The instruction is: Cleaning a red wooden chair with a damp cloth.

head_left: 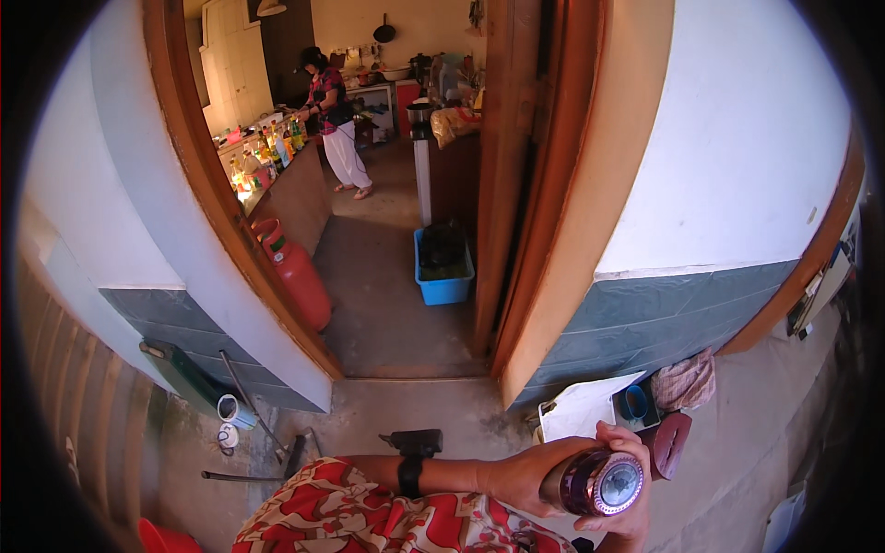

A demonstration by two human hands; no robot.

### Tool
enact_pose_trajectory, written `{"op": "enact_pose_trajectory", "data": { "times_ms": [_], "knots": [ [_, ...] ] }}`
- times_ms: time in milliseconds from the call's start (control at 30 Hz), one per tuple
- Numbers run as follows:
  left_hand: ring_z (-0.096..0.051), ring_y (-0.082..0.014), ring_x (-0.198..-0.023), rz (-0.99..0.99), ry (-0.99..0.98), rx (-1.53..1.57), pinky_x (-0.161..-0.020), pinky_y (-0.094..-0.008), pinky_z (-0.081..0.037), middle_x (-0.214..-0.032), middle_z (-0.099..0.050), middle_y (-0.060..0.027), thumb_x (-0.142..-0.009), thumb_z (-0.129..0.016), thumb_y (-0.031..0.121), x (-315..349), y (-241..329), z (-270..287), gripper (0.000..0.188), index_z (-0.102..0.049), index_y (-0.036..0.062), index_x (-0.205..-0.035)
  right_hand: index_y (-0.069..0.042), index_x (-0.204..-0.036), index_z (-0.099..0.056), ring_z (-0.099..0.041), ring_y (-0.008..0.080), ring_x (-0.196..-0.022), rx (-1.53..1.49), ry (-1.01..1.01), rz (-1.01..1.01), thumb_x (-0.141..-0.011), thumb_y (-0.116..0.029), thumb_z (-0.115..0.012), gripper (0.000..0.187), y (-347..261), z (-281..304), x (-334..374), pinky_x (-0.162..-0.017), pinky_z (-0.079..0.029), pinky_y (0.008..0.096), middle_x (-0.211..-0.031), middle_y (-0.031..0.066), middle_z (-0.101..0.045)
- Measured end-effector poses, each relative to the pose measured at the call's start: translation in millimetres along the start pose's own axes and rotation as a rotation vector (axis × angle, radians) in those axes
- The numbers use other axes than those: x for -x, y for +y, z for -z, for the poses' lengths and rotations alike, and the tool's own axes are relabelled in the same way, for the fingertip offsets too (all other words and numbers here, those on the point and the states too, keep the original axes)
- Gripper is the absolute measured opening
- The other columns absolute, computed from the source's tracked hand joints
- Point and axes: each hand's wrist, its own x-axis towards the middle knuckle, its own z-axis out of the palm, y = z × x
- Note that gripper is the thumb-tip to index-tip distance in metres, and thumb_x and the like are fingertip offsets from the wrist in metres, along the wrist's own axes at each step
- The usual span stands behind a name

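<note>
Our left forearm [456,476] stretches rightward, nearly level, running almost straight into our left hand [521,476], which is closed in a firm grip. Opposite it, our right hand [636,450] curls inward, fingers bent. Our right forearm is hidden.

This is a home kitchen, seen through a brown wooden doorframe [553,184] from a concrete-floored area outside. Bottles [277,147] crowd the near end of the left-hand counter [300,189], along its room-side edge, and a person [336,120] stands at its far end. A frying pan [384,32] hangs on the back wall above a worktop with cookware. A red gas cylinder [302,284] stands just inside the doorway, below the counter's near corner.
</note>
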Motion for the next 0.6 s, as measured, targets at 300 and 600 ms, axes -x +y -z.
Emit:
{"op": "enact_pose_trajectory", "data": {
  "times_ms": [300,600],
  "knots": [
    [-0.04,-0.0324,-0.123,0.028,-0.024,-0.042,-0.105,-0.0396,-0.031,-0.131,-0.037,-0.0183,-0.061,-0.079,0.023,15,7,-19,0.095,-0.024,0.0029,-0.136,-0.005,-0.12,-0.047,-0.038,0.0338,-0.125,0.073,0.005,-0.094,-0.034,-0.041,-0.093,0.104,-22,-4,24,-0.106,-0.025,0.0464,-0.117,0.015,-0.052],
    [-0.043,-0.0309,-0.119,-0.065,0.173,-0.28,-0.099,-0.0376,-0.035,-0.127,-0.041,-0.0179,-0.067,-0.079,0.029,20,1,-30,0.087,-0.029,0.0012,-0.133,-0.002,-0.123,-0.043,-0.036,0.0319,-0.125,0.491,0.327,0.088,-0.045,-0.053,-0.087,0.103,-22,-25,35,-0.106,-0.026,0.0445,-0.128,0.016,-0.04]
  ]
}}
